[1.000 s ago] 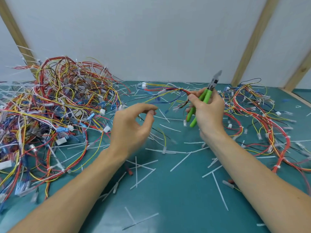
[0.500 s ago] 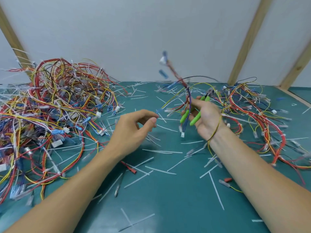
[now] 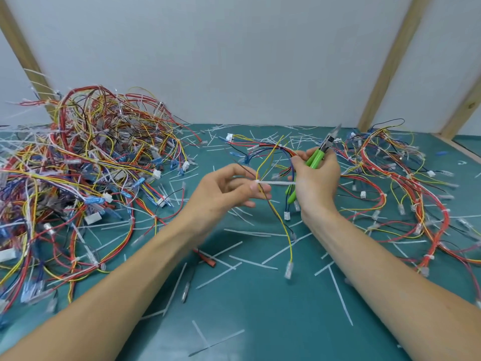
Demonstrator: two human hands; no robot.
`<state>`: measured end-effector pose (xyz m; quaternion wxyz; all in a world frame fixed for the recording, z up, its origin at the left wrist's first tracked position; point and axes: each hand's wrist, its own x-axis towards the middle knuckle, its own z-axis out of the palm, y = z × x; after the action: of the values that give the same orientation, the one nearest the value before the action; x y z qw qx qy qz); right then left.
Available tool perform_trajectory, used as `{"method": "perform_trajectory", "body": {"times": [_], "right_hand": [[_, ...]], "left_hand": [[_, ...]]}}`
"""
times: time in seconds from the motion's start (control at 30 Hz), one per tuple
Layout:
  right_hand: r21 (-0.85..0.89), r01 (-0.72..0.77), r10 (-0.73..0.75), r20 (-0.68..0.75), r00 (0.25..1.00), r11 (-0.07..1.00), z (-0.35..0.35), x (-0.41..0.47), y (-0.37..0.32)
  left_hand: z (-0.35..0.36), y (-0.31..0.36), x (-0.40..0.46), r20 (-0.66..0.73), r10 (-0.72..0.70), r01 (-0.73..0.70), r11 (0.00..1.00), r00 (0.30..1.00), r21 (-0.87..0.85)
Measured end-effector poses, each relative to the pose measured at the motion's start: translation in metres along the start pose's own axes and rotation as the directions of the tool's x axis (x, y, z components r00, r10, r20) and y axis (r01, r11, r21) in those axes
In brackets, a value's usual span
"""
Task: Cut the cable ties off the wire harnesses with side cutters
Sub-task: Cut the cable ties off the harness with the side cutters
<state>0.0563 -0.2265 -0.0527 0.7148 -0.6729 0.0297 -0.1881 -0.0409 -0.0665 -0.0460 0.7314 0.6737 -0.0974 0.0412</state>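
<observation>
My right hand point(image 3: 316, 183) grips the green-handled side cutters point(image 3: 318, 156), jaws pointing up and away, and also holds a wire harness point(image 3: 273, 152) of yellow, red and blue wires. My left hand point(image 3: 223, 194) pinches the harness's yellow and black wires at a white cable tie point(image 3: 277, 182), whose tail stretches across to my right hand. One yellow wire hangs down to a clear connector point(image 3: 288, 269) near the mat.
A big tangled heap of harnesses point(image 3: 86, 173) fills the left of the green mat point(image 3: 260, 308). A flatter spread of harnesses point(image 3: 406, 188) lies at the right. Several cut white tie pieces litter the mat. A wall stands behind.
My right hand brought the harness down from its raised swing toward the middle. My left hand moved up and right and took hold of the wires at the cable tie.
</observation>
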Motion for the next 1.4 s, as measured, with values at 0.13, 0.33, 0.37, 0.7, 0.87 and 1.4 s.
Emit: {"method": "perform_trajectory", "body": {"times": [0.13, 0.33, 0.37, 0.7, 0.87, 1.4], "right_hand": [[-0.025, 0.064, -0.065, -0.026, 0.998, 0.998, -0.003, 0.005, 0.001], [-0.058, 0.106, -0.109, -0.042, 0.993, 0.993, -0.005, 0.009, 0.003], [-0.062, 0.102, -0.106, -0.057, 0.993, 0.993, -0.005, 0.011, 0.003], [-0.186, 0.242, -0.265, -0.115, 0.957, 0.952, -0.023, 0.027, -0.009], [-0.415, 0.232, -0.242, 0.029, 0.97, 0.88, -0.022, 0.022, -0.006], [0.074, 0.626, -0.561, 0.535, 0.632, 0.776, 0.001, -0.052, -0.046]], "left_hand": [[-0.009, 0.009, -0.002, 0.241, -0.073, 0.141, 0.95, 0.968, -0.28], [-0.005, 0.014, -0.003, 0.316, -0.013, 0.141, 0.911, 0.949, -0.388], [-0.004, 0.013, 0.0, 0.188, -0.033, 0.104, 0.919, 0.982, -0.379], [-0.021, 0.005, 0.006, -0.331, 0.381, -0.193, 0.855, 0.863, 0.482], [-0.023, 0.008, 0.003, -0.368, 0.535, -0.251, 0.765, 0.761, 0.593], [-0.005, 0.012, -0.005, -0.211, 0.472, -0.304, 0.789, 0.856, 0.534]]}}
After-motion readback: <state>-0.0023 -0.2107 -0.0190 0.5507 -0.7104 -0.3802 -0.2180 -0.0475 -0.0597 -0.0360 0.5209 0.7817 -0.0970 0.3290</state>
